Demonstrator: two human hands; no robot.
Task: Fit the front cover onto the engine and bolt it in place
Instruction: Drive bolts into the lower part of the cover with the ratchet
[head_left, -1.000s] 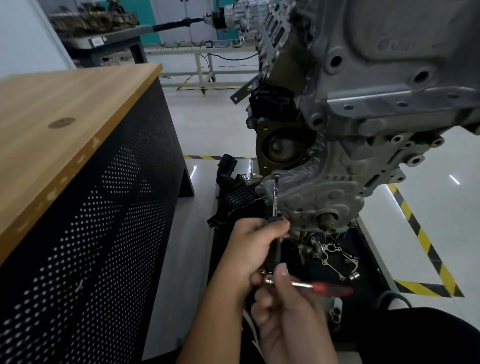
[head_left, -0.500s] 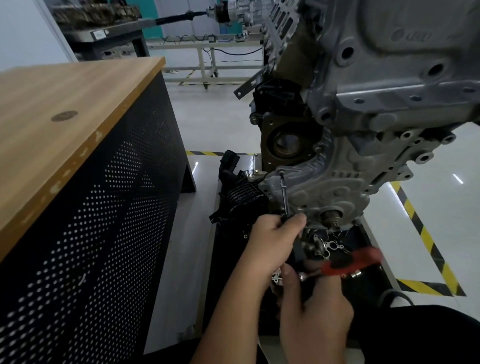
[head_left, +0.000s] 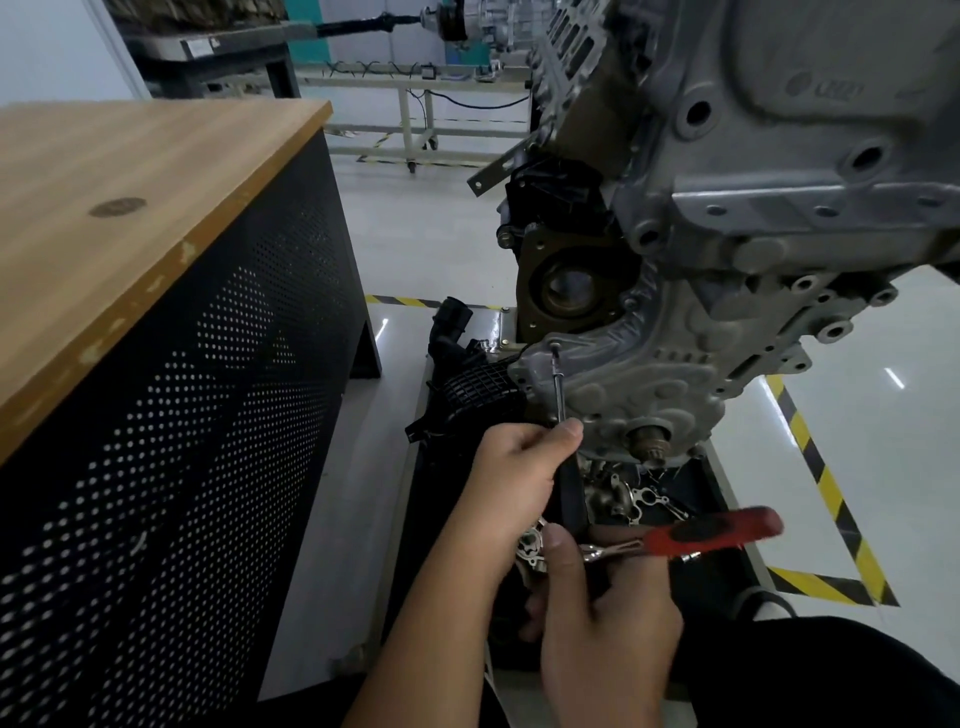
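Since a moment ago, the red ratchet handle (head_left: 711, 531) has swung further out to the right, and it looks blurry. From the head camera, the left hand (head_left: 511, 483) is curled around the long black extension bar (head_left: 560, 400) — thumb tip up near the thin metal part. Up from that hand, the bar's tip sits on a bolt (head_left: 555, 347) at the left edge of the grey front cover (head_left: 675, 332), which lies flat against the engine (head_left: 582, 62). Just below the left hand, the right hand (head_left: 602, 623) has its thumb up by the shiny ratchet head (head_left: 592, 555); its fingers curl under, but how they grip is hidden. Between the hands and the cover, small metal parts (head_left: 628, 501) lie in a dark tray (head_left: 717, 488). Left of both hands stands a wooden-topped bench (head_left: 130, 208).
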